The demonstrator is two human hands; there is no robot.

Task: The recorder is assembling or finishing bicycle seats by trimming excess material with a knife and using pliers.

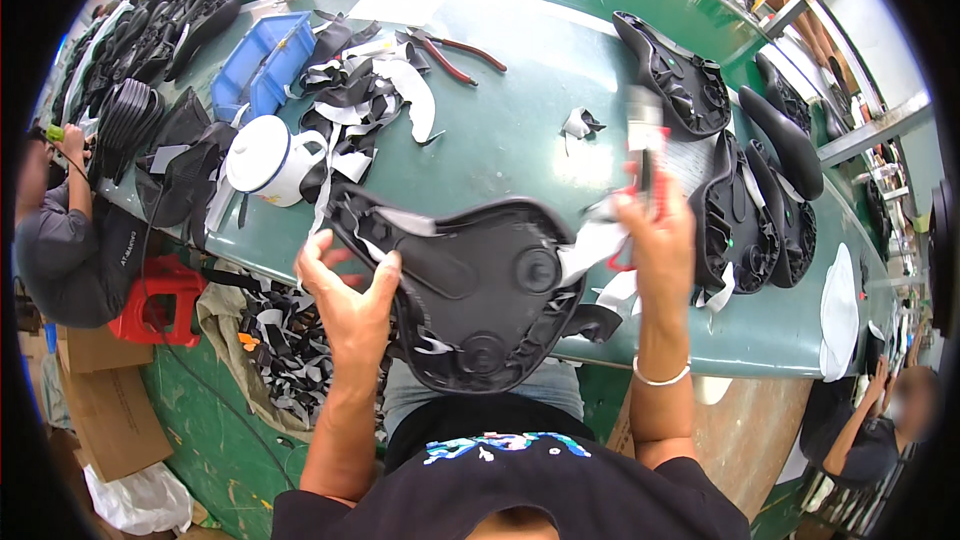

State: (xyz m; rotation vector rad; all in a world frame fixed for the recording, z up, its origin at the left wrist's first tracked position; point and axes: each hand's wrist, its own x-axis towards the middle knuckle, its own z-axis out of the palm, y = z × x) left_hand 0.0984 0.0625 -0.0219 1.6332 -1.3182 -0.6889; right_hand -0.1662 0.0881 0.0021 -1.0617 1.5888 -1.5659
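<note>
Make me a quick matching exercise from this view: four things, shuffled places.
1. White mug
2. Red stool
3. Blurred red tool
4. Nearest black seat shell

A. In the right hand
B. Lidded, on the green table
C. Against the left hand
D. Off the table, at left

Pairs: 1-B, 2-D, 3-A, 4-C

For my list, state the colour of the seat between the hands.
The seat is black, shown in the head view.
</note>
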